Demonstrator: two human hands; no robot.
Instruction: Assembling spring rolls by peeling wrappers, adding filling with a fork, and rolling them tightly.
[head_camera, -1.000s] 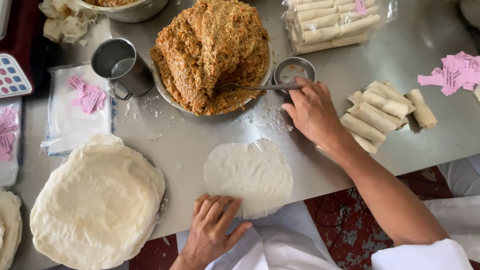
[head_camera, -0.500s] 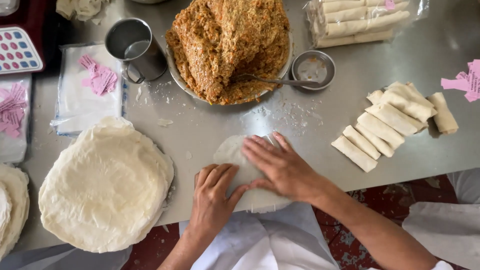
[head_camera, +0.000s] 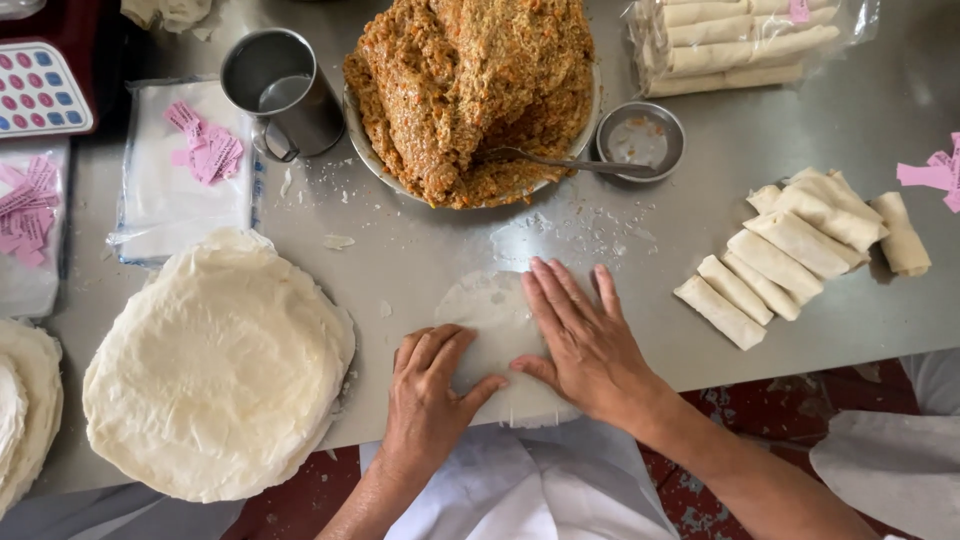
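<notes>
A thin round white wrapper sheet (head_camera: 487, 305) lies on the steel table (head_camera: 420, 250) near its front edge. My left hand (head_camera: 430, 390) presses flat on the sheet's lower left part, fingers apart. My right hand (head_camera: 585, 340) lies flat on its right half, fingers spread and pointing away from me. Neither hand holds anything. Behind the sheet stands a wide bowl heaped with brown minced filling (head_camera: 470, 90), with a spoon (head_camera: 570, 163) resting in it.
A tall stack of round wrappers (head_camera: 215, 365) sits at the left. A metal mug (head_camera: 280, 90) and a small steel dish (head_camera: 640, 140) flank the bowl. Several finished rolls (head_camera: 790, 250) lie at the right; a bag of rolls (head_camera: 740, 40) is behind.
My right hand left the spoon in the filling bowl and came down onto the wrapper sheet. Both hands have since spread flat on it, and the view has shifted slightly.
</notes>
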